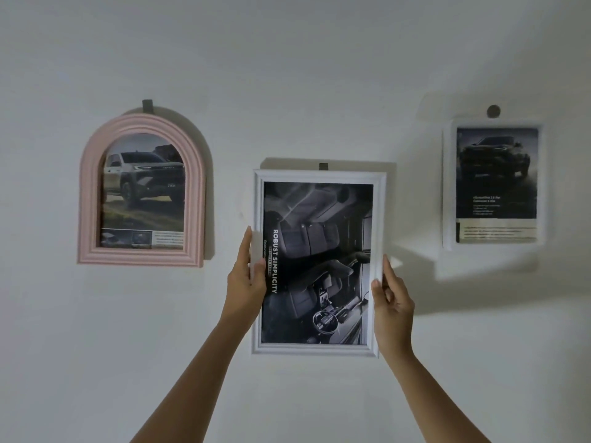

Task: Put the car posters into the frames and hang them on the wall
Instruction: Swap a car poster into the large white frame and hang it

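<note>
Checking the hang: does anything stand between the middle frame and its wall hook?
Nothing visible does. The white frame tops out at the grey hook; left hand and right hand grip its sides.

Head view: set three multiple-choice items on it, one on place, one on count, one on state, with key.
1. Where is the pink arched frame? A left of the others; B in the middle; C far right.
2. How many frames show? A two; B three; C four.
3. What holds the middle white frame? A one grip; B both grips; C none.
Key: 1 A, it is leftmost. 2 B, pink, middle and right white frame. 3 B, left grip and right grip hold its side edges.
</note>
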A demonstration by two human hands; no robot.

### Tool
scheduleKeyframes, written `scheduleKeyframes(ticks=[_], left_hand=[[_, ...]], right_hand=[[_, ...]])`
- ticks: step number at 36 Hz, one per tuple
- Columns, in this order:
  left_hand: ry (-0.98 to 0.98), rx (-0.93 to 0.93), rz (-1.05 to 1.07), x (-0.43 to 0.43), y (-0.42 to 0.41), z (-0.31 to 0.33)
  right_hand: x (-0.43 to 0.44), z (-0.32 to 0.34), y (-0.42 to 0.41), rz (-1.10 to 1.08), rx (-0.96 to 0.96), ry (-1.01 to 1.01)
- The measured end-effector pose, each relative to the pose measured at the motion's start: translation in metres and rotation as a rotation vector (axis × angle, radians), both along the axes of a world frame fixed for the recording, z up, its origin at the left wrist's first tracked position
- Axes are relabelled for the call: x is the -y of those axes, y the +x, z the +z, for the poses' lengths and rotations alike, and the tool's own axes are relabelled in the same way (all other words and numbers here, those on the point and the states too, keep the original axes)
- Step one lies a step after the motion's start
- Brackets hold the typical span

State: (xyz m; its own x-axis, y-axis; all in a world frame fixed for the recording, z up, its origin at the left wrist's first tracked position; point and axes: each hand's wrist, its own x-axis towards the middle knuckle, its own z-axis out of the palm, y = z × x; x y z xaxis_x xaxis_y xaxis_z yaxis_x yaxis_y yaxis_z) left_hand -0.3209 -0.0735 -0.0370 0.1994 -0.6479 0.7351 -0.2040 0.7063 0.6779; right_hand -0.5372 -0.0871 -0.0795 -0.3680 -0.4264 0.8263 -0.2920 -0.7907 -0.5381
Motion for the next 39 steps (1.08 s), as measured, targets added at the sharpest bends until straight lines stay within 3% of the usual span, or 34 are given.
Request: scheduleKeyframes(ticks=[8,18,39], left_hand=[[0.004,0.018,0.017,-0.002,0.002,-0.007],[-0.001,0.125,0.236,-0.007,-0.002,-0.012],[0.011,0.192,0.263,-0.004,-0.010,-0.008]], right_hand=[[-0.004,-0.004,0.002,-0.014,-0.003,0.039],[-0.010,-0.005,-0.005,-0.156,-0.125,0.006],[-0.012,-0.011,-0.022,-0.181,-0.140,0.014]])
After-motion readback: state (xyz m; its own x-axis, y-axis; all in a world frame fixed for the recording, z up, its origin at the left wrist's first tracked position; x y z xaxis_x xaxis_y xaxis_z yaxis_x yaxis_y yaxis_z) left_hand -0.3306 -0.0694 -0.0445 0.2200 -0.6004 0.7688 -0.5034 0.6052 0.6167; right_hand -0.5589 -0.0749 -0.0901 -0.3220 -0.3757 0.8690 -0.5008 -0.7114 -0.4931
